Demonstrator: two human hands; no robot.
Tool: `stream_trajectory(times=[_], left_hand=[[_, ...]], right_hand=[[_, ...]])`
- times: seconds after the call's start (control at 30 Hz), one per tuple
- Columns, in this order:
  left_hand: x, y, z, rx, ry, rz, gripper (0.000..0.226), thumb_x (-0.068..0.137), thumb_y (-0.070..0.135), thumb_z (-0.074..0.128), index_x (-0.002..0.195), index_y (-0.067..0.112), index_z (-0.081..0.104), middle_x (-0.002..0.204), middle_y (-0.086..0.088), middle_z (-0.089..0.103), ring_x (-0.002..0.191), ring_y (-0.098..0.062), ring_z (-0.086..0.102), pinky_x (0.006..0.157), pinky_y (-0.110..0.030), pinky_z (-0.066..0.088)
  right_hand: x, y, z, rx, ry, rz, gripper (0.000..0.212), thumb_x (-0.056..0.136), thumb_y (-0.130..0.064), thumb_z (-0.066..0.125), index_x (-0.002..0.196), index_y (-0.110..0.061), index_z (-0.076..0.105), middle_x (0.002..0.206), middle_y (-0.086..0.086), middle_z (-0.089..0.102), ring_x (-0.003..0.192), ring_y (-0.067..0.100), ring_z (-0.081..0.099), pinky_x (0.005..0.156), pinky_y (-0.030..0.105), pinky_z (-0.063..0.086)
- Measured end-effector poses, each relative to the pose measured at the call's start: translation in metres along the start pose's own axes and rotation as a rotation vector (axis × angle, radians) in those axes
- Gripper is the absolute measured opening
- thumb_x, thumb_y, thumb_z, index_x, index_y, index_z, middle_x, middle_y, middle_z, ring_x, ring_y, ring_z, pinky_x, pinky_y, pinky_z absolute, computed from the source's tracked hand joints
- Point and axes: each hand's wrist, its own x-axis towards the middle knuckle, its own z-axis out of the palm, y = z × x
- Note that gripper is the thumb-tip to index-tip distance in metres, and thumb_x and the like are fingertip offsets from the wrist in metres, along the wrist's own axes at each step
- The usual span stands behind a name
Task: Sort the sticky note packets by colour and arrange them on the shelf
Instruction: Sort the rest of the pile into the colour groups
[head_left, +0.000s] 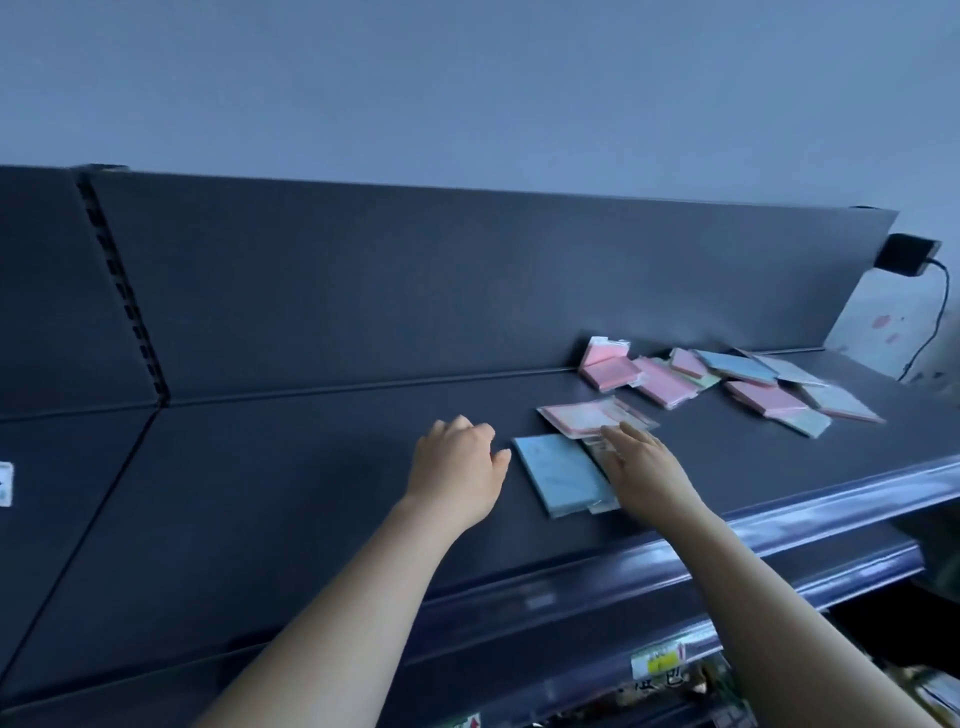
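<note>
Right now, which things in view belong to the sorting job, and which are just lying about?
Belong to the job:
blue packet
pink packet just behind it
mixed heap of pink and blue packets further right
dark shelf

Just lying about:
black box with a cable, at the wall
yellow price label on a lower rail
white tag at the left edge
</note>
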Motion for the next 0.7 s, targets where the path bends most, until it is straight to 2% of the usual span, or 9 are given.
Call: stream_trajectory(times=[0.13, 0.27, 0.37, 0.43, 0.5, 0.53, 0.6, 0.7], left_hand=[[0.023, 0.034, 0.019, 0.089, -0.156, 0.007, 0.064, 0.090, 0.062, 0.046, 0.134, 0.015, 0.046, 0.139, -0.005, 0.044, 0.127, -0.028, 0.037, 0.100, -0.038, 0.033], [0.040, 0.047, 0.024, 0.141, -0.267, -0.023, 0.092, 0.075, 0.076, 0.054, 0.143, 0.017, 0.033, 0.146, -0.005, 0.036, 0.133, -0.029, 0.031, 0.103, -0.040, 0.031], [0.046, 0.045, 0.020, 0.146, -0.286, -0.100, 0.097, 0.066, 0.080, 0.061, 0.138, 0.018, 0.040, 0.139, -0.007, 0.041, 0.127, -0.029, 0.037, 0.099, -0.038, 0.034], [0.045, 0.039, 0.018, 0.124, -0.278, -0.165, 0.098, 0.060, 0.082, 0.064, 0.132, 0.017, 0.044, 0.133, -0.007, 0.046, 0.122, -0.028, 0.042, 0.096, -0.037, 0.036], [0.041, 0.032, 0.017, 0.093, -0.257, -0.205, 0.098, 0.058, 0.081, 0.065, 0.128, 0.016, 0.045, 0.130, -0.006, 0.047, 0.120, -0.027, 0.045, 0.095, -0.037, 0.039], [0.038, 0.029, 0.015, 0.061, -0.241, -0.221, 0.096, 0.058, 0.080, 0.067, 0.126, 0.016, 0.044, 0.128, -0.005, 0.047, 0.117, -0.027, 0.047, 0.093, -0.037, 0.040], [0.031, 0.021, 0.011, -0.041, -0.192, -0.257, 0.088, 0.060, 0.073, 0.073, 0.119, 0.016, 0.042, 0.122, -0.003, 0.045, 0.109, -0.025, 0.051, 0.086, -0.036, 0.044], [0.019, 0.007, 0.002, -0.168, -0.090, -0.307, 0.073, 0.064, 0.058, 0.080, 0.108, 0.016, 0.038, 0.113, 0.000, 0.050, 0.099, -0.023, 0.054, 0.074, -0.035, 0.045]], right_hand=[[0.006, 0.020, 0.007, 0.113, 0.021, -0.055, 0.026, 0.096, -0.018, 0.045, 0.109, -0.012, 0.067, 0.118, 0.008, 0.061, 0.110, 0.035, 0.056, 0.093, 0.039, 0.044], [0.021, 0.025, 0.004, 0.237, 0.014, 0.075, 0.024, 0.095, -0.026, 0.050, 0.106, -0.018, 0.070, 0.136, 0.017, 0.048, 0.129, 0.033, 0.040, 0.104, 0.037, 0.037], [0.037, 0.019, -0.004, 0.325, -0.013, 0.165, 0.025, 0.092, -0.032, 0.053, 0.091, -0.013, 0.068, 0.110, 0.016, 0.058, 0.126, 0.028, 0.039, 0.097, 0.039, 0.042], [0.046, 0.013, -0.007, 0.296, -0.057, 0.195, 0.026, 0.087, -0.038, 0.058, 0.077, -0.014, 0.064, 0.089, 0.007, 0.059, 0.116, 0.027, 0.047, 0.091, 0.038, 0.046], [0.053, 0.008, -0.009, 0.217, -0.110, 0.220, 0.032, 0.078, -0.051, 0.065, 0.067, -0.023, 0.055, 0.090, 0.004, 0.060, 0.102, 0.027, 0.056, 0.085, 0.037, 0.048], [0.055, 0.005, -0.011, 0.175, -0.125, 0.235, 0.036, 0.073, -0.058, 0.067, 0.068, -0.024, 0.055, 0.096, 0.004, 0.059, 0.101, 0.027, 0.057, 0.086, 0.036, 0.048], [0.058, 0.000, -0.015, 0.146, -0.123, 0.243, 0.044, 0.065, -0.061, 0.074, 0.083, -0.024, 0.058, 0.107, 0.003, 0.048, 0.101, 0.026, 0.052, 0.090, 0.035, 0.045], [0.057, -0.012, -0.018, 0.252, -0.067, 0.177, 0.056, 0.064, -0.041, 0.084, 0.104, -0.019, 0.052, 0.116, 0.006, 0.038, 0.087, 0.024, 0.051, 0.079, 0.031, 0.043]])
